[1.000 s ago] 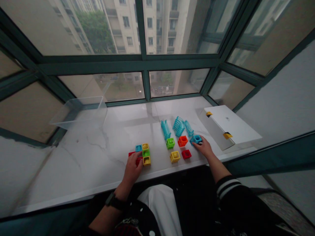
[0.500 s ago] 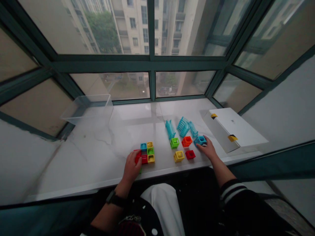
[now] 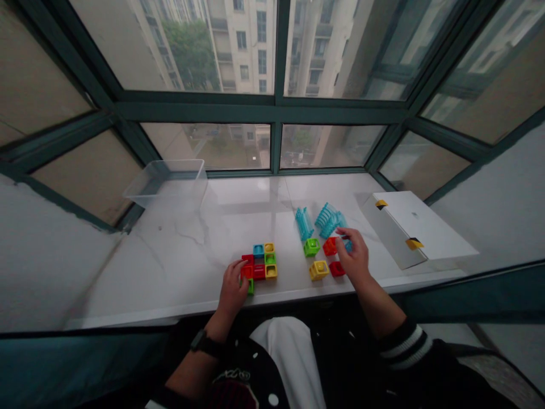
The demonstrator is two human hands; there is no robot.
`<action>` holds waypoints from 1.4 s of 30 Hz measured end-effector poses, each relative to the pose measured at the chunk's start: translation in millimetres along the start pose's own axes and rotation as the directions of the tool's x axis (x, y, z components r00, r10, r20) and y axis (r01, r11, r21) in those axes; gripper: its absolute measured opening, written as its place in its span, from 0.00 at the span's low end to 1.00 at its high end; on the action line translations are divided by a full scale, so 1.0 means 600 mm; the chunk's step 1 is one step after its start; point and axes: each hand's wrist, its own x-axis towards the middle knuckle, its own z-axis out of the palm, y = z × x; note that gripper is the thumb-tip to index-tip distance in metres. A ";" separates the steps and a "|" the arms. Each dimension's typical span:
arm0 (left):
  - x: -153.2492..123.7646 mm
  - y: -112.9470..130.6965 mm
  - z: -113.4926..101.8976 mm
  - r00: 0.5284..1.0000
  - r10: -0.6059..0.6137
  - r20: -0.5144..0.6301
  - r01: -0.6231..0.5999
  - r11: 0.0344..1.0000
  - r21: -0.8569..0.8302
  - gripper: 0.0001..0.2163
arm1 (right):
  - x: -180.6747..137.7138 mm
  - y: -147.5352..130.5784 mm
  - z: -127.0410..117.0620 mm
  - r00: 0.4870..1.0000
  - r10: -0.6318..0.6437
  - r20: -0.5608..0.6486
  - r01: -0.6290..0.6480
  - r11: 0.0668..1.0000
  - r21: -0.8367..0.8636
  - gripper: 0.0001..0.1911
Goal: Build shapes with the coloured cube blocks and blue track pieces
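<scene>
On the marble-topped bench [image 3: 170,267] below a dark green window frame [image 3: 275,102], the head view looks down on both hands. The left hand [image 3: 232,289], with a black wristwatch [image 3: 203,343] on its wrist, lies curled at the lower left corner of a tight cluster of hollow toy cubes [image 3: 259,262] in blue, yellow, green and red. Its fingers cover part of a red cube [image 3: 246,271] and sit just beside a green cube [image 3: 251,287], which they partly hide, so whether they grip anything cannot be told.

The right hand [image 3: 355,255] is raised with its fingers bent, and a blue cube [image 3: 348,245] shows only in part behind them. Whether that cube is held or only touched is hard to make out. Just left of this hand lie an orange-red cube [image 3: 329,246] and a red cube [image 3: 336,268], with a green cube [image 3: 311,247] and a yellow cube [image 3: 318,270] a little farther left. Ribbed cyan plastic pieces [image 3: 327,221] lie beyond them, near the glass. A clear plastic bin [image 3: 166,182] stands well off to the left, and a white box [image 3: 409,227] with yellow-and-black tape lies to the right
</scene>
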 end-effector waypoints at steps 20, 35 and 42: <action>-0.065 0.019 0.009 0.992 -0.125 0.027 0.119 0.980 0.161 0.26 | -0.148 -0.114 0.261 0.405 -0.313 0.859 0.444 0.889 0.114 0.45; -0.063 -0.004 -0.055 0.871 -0.405 0.279 0.478 0.830 -0.288 0.26 | -0.155 -0.116 0.248 0.415 -0.286 0.864 0.450 0.889 0.078 0.44; -0.040 0.004 -0.082 0.813 -0.522 0.257 0.535 0.498 -0.682 0.28 | -0.152 -0.124 0.239 0.470 -0.264 0.842 0.350 0.932 0.096 0.41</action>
